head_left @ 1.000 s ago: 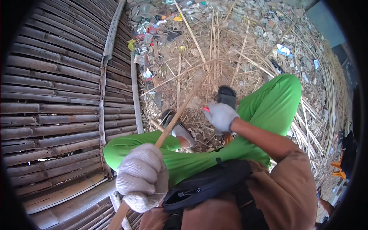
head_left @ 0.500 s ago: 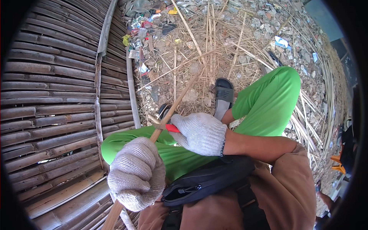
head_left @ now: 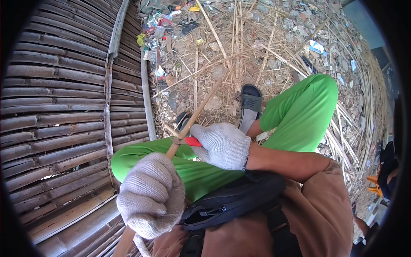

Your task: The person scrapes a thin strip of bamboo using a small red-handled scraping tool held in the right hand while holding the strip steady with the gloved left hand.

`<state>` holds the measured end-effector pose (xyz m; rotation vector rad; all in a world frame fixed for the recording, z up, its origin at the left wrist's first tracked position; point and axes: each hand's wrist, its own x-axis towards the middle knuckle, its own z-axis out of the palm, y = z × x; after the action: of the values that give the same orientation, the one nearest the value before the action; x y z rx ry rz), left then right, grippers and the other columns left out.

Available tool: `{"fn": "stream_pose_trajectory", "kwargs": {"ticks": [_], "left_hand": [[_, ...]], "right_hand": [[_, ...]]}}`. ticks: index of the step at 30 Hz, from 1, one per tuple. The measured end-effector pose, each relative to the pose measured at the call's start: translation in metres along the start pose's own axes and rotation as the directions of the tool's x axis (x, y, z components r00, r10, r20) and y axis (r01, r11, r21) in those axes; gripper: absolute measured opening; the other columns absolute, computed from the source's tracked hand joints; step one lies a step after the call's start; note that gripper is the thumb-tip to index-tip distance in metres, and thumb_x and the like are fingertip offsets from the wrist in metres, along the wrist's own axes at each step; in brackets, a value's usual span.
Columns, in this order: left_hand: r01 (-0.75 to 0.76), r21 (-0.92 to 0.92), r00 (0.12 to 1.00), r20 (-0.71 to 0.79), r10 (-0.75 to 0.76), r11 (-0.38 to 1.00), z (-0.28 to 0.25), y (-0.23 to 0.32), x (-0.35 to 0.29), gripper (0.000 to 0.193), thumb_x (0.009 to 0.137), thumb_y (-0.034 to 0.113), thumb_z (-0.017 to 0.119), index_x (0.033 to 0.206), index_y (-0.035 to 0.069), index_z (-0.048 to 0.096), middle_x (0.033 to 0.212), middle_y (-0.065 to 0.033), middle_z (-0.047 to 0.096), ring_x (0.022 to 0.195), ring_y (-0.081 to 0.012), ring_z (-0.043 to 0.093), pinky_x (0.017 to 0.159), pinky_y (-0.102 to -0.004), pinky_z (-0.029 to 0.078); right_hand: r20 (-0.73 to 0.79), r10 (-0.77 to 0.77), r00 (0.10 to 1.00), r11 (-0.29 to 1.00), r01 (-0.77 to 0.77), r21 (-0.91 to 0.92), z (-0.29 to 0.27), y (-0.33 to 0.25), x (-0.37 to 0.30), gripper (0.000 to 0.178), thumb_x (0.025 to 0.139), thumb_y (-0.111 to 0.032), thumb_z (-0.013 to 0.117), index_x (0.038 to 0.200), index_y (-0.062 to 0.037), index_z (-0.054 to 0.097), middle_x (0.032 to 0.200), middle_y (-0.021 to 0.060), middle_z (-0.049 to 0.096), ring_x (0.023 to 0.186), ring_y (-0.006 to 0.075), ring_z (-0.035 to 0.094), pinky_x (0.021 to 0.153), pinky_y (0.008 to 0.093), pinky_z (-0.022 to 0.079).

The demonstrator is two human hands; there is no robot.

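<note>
My left hand (head_left: pixel 150 195), in a knitted whitish work glove, is closed in a fist around a long bamboo strip (head_left: pixel 199 112). The strip runs slantwise from the lower left, through that fist, up and away over the ground. My right hand (head_left: pixel 223 145), gloved alike, is closed on the red handle of a knife (head_left: pixel 193 141). Its short blade lies across the strip just beyond my left fist. The rest of the handle is hidden in the right glove. Both hands are above my green-trousered legs (head_left: pixel 299 113).
A slatted bamboo wall or platform (head_left: pixel 60 103) fills the left side. Litter and straw-like bamboo scraps (head_left: pixel 231 64) cover the ground ahead. Sandals (head_left: pixel 251 102) are on my feet, and a black bag (head_left: pixel 233 199) crosses my waist. Long thin strips (head_left: pixel 344 132) lie at right.
My left fist has shifted slightly left. The knife blade still crosses the strip at nearly the same place, and my right hand has barely moved.
</note>
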<state>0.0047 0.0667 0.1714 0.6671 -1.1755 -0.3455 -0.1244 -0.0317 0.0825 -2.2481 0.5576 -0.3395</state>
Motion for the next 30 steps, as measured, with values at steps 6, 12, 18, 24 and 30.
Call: {"fn": "stream_pose_trajectory", "kwargs": {"ticks": [6,12,18,24,30], "left_hand": [[-0.043,-0.038,0.999,0.004,0.043,0.998,-0.009,0.006,0.000,0.041,0.110,0.030,0.054,0.074,0.011,0.048,0.063,-0.0013,0.045,0.049,-0.0145,0.041,0.046,-0.0314,0.038],[-0.085,-0.181,0.996,-0.004,0.085,0.980,-0.004,0.001,-0.001,0.041,0.107,0.025,0.056,0.071,0.011,0.043,0.060,-0.0014,0.044,0.049,-0.0130,0.039,0.044,-0.0284,0.035],[-0.016,-0.107,0.999,0.039,0.021,0.994,-0.003,0.003,-0.004,0.041,0.107,0.028,0.058,0.071,0.011,0.046,0.061,-0.0009,0.044,0.049,-0.0146,0.040,0.045,-0.0301,0.037],[-0.020,-0.073,0.998,0.055,0.024,0.997,0.014,0.003,-0.005,0.042,0.107,0.030,0.058,0.072,0.010,0.047,0.062,-0.0011,0.045,0.050,-0.0161,0.043,0.047,-0.0311,0.041],[-0.011,-0.071,0.999,0.051,0.015,0.997,0.004,0.008,-0.004,0.039,0.107,0.028,0.059,0.073,0.011,0.048,0.062,-0.0008,0.046,0.049,-0.0154,0.042,0.048,-0.0303,0.041]], "right_hand": [[-0.010,0.049,0.999,0.992,-0.050,-0.117,0.024,0.029,0.021,0.033,0.101,-0.033,0.061,0.103,-0.0004,0.062,0.077,0.0230,0.071,0.072,0.0429,0.072,0.065,0.0551,0.058],[-0.125,0.304,0.944,0.931,-0.322,-0.170,0.008,0.089,-0.026,0.038,0.107,-0.036,0.053,0.111,-0.0027,0.071,0.091,0.0281,0.074,0.080,0.0448,0.074,0.075,0.0560,0.060],[0.039,0.030,0.999,0.998,-0.032,0.056,-0.014,-0.031,-0.016,0.032,0.102,-0.034,0.061,0.115,-0.0040,0.060,0.082,0.0281,0.070,0.081,0.0487,0.072,0.074,0.0592,0.057],[0.044,0.038,0.998,0.998,-0.041,0.057,-0.020,-0.030,-0.016,0.032,0.100,-0.033,0.064,0.112,-0.0032,0.061,0.082,0.0273,0.071,0.080,0.0484,0.072,0.073,0.0582,0.057],[-0.002,0.002,1.000,1.000,-0.002,0.020,-0.004,-0.001,0.001,0.033,0.101,-0.032,0.061,0.105,0.0007,0.061,0.081,0.0273,0.071,0.081,0.0470,0.073,0.073,0.0575,0.058]]}}
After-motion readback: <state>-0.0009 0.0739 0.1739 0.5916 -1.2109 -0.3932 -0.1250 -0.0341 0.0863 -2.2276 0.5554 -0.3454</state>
